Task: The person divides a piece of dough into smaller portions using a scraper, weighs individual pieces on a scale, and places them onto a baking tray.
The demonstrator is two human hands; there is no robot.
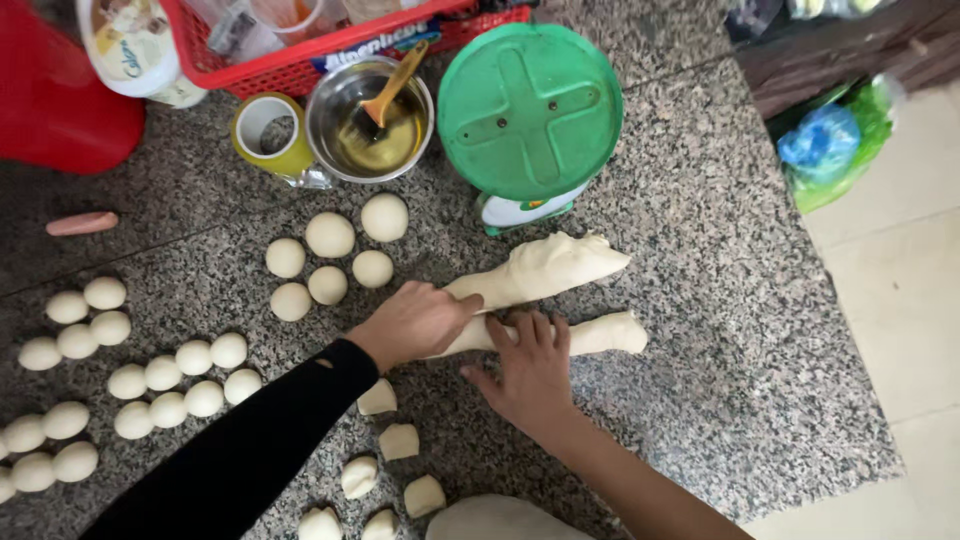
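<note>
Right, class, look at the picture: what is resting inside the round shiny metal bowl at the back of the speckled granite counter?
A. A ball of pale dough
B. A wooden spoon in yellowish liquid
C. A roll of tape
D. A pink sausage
B: the round shiny metal bowl holds a wooden spoon leaning in yellowish liquid, while the round pale dough balls lie outside it on the speckled granite counter.

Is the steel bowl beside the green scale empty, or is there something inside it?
Not empty. The steel bowl holds a shallow yellowish liquid, and a brush leans inside it.
</note>
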